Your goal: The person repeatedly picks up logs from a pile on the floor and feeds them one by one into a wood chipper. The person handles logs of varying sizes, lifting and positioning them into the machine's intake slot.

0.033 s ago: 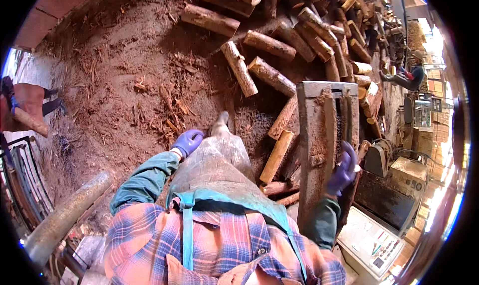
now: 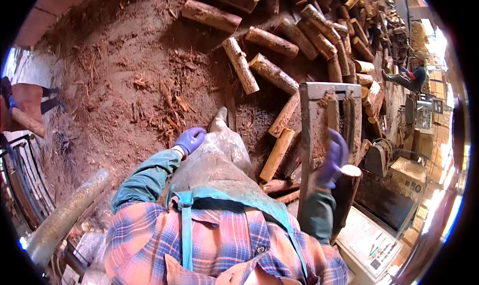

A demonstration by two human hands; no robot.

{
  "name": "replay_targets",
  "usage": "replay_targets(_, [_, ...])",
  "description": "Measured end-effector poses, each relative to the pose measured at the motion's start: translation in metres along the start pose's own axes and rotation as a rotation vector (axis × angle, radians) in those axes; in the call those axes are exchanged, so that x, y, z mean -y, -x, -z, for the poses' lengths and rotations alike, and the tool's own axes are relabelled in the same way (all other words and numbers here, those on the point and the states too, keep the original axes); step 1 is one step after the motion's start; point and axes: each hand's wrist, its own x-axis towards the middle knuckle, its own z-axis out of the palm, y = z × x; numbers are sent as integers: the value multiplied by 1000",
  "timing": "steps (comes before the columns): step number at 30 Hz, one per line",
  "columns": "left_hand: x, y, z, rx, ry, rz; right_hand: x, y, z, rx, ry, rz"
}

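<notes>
Both hands wear purple gloves. The right hand (image 2: 333,158) is curled around the cut end of a short round log (image 2: 349,185), pale at its sawn face, holding it upright against the side of a tall grey metal frame (image 2: 319,130) caked with bark and sawdust. The fingers are closed on the wood, though how firmly they grip I cannot tell. The left hand (image 2: 189,139) rests loosely bent on the person's thigh, over a dusty grey apron (image 2: 214,160), holding nothing.

Several split pale billets (image 2: 277,153) lie just beside the foot of the frame. Beyond them a large heap of bark-covered logs (image 2: 279,45) rises along the upper edge of the reddish sawdust floor (image 2: 124,85). To the right stands a grey control panel with coloured buttons (image 2: 369,242), close to the right forearm. A second person in dark clothes (image 2: 409,78) sits well apart at the far right.

The log sits close against the frame's upright slots, with the gloved fingers between wood and metal, so a slip or a sudden shift could pinch them there. Loose sawdust and bark underfoot make footing doubtful, as do the billets lying near the boot. With only one hand on it, the log could also tilt and drop against the panel.
</notes>
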Motion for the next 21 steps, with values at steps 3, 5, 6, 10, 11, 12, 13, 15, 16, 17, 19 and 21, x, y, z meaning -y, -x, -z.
replay_targets(3, [6,-45,-22,-14,27,-157,-35,-12,-171,515,-263,-178])
replay_targets(5, [15,-75,-54,3,441,-57,-129,8,-267,631,-491,-664])
replay_targets(6, [17,-90,-59,18,478,-48,-201,14,-304,704,-380,-673])
replay_targets(10, [98,-156,-86,58,603,132,-440,1,-400,685,-231,-895])
replay_targets(11, [129,-178,-89,109,626,204,-491,-19,-415,690,-66,-828])
replay_targets(12, [166,-213,-89,181,565,241,-536,-44,-434,621,26,-802])
replay_targets(13, [203,-247,-93,256,511,284,-585,-66,-446,556,125,-780])
replay_targets(15, [263,-349,-98,527,427,395,-714,-109,-435,380,194,-566])
replay_targets(16, [282,-398,-91,509,59,224,-737,-133,-461,379,169,-598])
replay_targets(17, [311,-439,-99,447,49,218,-750,-154,-492,378,217,-543])
replay_targets(19, [345,-520,-131,397,192,139,-787,-177,-522,248,318,-693])
replay_targets(21, [337,-580,-205,359,579,55,-818,-203,-492,130,511,-1035])
